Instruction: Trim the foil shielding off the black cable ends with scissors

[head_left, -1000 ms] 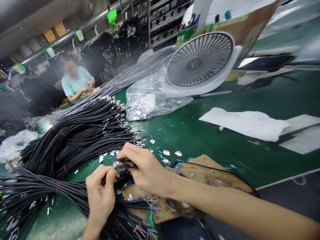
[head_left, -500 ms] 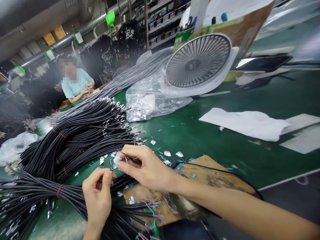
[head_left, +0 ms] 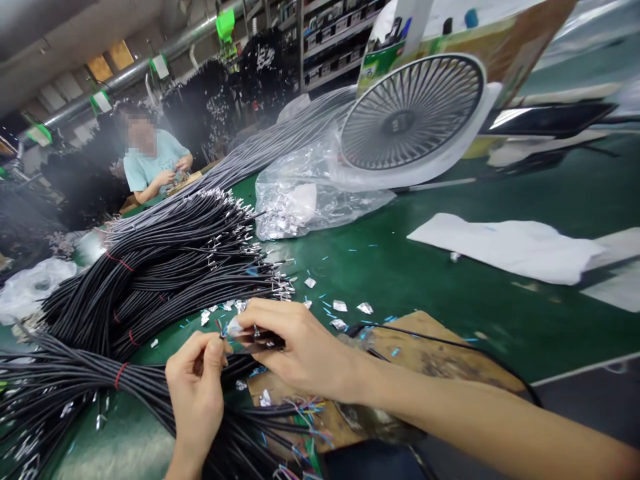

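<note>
My left hand (head_left: pixel 197 383) is closed, thumb against finger, on the end of a black cable whose thin coloured wires (head_left: pixel 221 328) stick up from the pinch. Close to its right, my right hand (head_left: pixel 295 347) is closed around a pair of dark metal tweezers (head_left: pixel 263 338), partly hidden by the fingers. Something white covers a fingertip (head_left: pixel 234 325) of that hand, near the bared wires. Below and left of my hands lies a bundle of black cables (head_left: pixel 75 370) bound with a red tie.
Behind my hands is a large pile of black cables (head_left: pixel 165 273). A clear plastic bag (head_left: pixel 320 207) lies before a fan (head_left: pixel 410 120). Foil scraps (head_left: pixel 340 306) and blue bits litter the green table (head_left: pixel 370 267). A stained board (head_left: pixel 430 353) lies rightward. Another person (head_left: pixel 155 160) sits across.
The tweezers have turned in my right hand, and the fingers have shifted slightly. My left hand stays nearly in place. The whole view has moved a little.
</note>
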The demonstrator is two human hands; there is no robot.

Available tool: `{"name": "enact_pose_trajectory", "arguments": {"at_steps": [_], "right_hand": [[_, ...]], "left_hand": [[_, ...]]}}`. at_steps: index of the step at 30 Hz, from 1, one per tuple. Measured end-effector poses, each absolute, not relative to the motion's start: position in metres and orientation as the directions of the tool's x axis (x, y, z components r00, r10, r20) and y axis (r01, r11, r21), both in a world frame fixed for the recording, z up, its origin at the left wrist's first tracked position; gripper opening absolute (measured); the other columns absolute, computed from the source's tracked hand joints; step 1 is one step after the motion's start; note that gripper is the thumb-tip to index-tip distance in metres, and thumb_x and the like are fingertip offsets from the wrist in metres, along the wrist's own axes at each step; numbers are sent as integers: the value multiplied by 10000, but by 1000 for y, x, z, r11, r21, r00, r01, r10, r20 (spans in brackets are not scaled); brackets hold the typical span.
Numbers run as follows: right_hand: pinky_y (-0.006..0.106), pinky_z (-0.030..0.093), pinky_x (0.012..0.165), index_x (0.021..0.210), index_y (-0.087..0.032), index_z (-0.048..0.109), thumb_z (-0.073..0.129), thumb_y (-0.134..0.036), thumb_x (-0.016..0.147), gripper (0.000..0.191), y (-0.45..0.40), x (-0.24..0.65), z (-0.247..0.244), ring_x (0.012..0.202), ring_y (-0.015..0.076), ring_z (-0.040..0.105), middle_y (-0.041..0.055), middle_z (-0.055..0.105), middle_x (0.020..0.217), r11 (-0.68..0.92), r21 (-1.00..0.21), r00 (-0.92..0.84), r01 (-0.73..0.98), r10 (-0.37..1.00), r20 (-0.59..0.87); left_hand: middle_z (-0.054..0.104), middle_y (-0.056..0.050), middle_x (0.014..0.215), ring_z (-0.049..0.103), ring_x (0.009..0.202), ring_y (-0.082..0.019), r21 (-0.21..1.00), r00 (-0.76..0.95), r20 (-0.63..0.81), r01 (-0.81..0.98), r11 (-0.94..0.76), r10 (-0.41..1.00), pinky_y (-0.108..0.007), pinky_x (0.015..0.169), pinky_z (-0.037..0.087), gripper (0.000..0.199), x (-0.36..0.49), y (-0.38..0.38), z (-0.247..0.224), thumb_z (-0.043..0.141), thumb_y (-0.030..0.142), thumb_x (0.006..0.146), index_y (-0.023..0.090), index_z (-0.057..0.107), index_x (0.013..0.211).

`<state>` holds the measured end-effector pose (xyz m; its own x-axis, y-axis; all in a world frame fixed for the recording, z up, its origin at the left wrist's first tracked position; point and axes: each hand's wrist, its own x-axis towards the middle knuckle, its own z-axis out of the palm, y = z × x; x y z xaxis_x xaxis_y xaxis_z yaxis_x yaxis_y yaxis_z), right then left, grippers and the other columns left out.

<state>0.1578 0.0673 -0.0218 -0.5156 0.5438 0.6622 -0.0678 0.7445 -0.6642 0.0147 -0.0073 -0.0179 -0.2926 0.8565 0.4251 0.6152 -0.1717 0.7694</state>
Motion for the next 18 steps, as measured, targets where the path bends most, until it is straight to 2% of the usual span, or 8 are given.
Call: {"name": "enact_pose_trajectory", "arguments": {"at_steps": [4, 9, 18], "right_hand": [[220, 354, 548, 762, -127, 573, 513, -2, 722, 144, 67, 158, -21, 601, 111, 444, -2, 514, 666, 718, -691, -508, -84, 565, 650], [228, 354, 537, 715, -127, 588, 513, -111, 804, 118, 68, 159, -17, 575, 110, 445, 0, 507, 630, 676, -726, -472, -124, 604, 642], [213, 353, 516, 692, -136, 597, 513, -99, 796, 139, 67, 158, -18, 550, 95, 444, -9, 529, 607, 673, -730, -454, -120, 616, 643]], "left_hand": [[500, -4, 508, 467, 467, -101, 768, -292, 425, 617, -171, 857, -205, 436, 366, 407, 15, -7, -18, 462, 419, 869, 150, 610, 601], [502, -5, 508, 466, 465, -101, 766, -293, 428, 620, -171, 855, -207, 436, 364, 406, 16, -8, -18, 465, 422, 866, 151, 609, 599], [531, -10, 533, 485, 475, -104, 771, -294, 423, 614, -170, 857, -208, 434, 371, 367, 17, -8, -20, 482, 400, 862, 152, 615, 626]]}}
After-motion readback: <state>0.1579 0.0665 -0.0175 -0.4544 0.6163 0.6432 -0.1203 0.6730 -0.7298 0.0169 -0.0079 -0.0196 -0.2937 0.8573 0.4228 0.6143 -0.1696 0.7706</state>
